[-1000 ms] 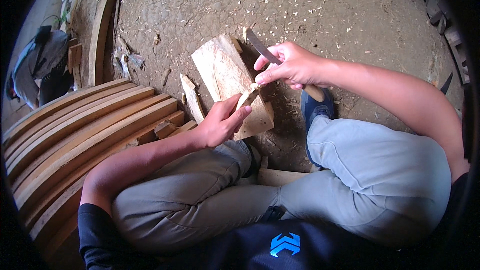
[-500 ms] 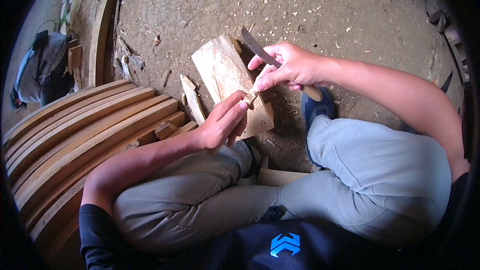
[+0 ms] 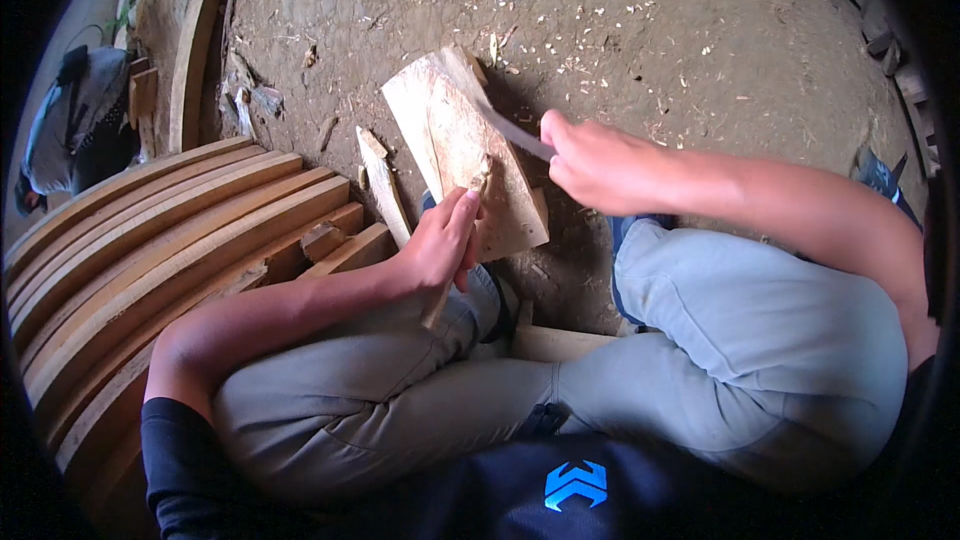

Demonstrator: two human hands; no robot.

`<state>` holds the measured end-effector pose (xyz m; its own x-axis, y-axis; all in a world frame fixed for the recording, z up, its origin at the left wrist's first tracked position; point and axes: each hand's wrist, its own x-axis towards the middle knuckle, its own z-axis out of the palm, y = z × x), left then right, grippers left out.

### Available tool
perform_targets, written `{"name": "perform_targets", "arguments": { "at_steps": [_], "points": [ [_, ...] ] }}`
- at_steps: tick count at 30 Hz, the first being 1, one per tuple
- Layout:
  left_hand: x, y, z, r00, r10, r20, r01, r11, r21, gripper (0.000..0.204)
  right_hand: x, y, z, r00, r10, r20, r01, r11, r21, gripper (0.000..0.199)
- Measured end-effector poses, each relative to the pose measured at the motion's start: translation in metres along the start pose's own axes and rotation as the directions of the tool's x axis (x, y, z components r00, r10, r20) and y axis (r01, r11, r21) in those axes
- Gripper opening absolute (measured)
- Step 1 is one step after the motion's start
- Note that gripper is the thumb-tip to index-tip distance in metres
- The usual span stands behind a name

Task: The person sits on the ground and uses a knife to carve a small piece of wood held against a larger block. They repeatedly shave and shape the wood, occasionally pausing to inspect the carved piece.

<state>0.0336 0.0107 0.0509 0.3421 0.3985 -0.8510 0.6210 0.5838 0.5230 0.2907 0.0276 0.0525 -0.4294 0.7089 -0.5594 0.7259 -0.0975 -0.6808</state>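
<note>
While the left hand [image 3: 440, 240] grips a thin pale wooden stick [image 3: 462, 230] against the pale split wood block [image 3: 455, 140], the right hand [image 3: 590, 162] holds a motion-blurred blade [image 3: 510, 125]; its handle is hidden.

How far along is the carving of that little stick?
Wood chips already litter the dirt. Now the left hand props a thin stick on the wooden block, while the right hand brings a blade to its tip. It looks rough; shaping seems unfinished.
</note>
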Motion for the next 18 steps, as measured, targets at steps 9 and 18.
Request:
{"name": "perform_targets", "arguments": {
  "at_steps": [9,18],
  "points": [
    [0.006,-0.004,0.018,1.000,0.011,0.020,-0.009,0.996,-0.084,0.047,-0.008,-0.019,0.001,0.982,-0.095,0.164,0.132,0.964,-0.232,0.026],
    [0.000,0.000,0.022,0.998,0.014,-0.053,-0.015,1.000,-0.024,0.039,-0.012,-0.029,0.000,0.965,-0.015,0.261,0.086,0.961,-0.263,0.024]
  ]
}}
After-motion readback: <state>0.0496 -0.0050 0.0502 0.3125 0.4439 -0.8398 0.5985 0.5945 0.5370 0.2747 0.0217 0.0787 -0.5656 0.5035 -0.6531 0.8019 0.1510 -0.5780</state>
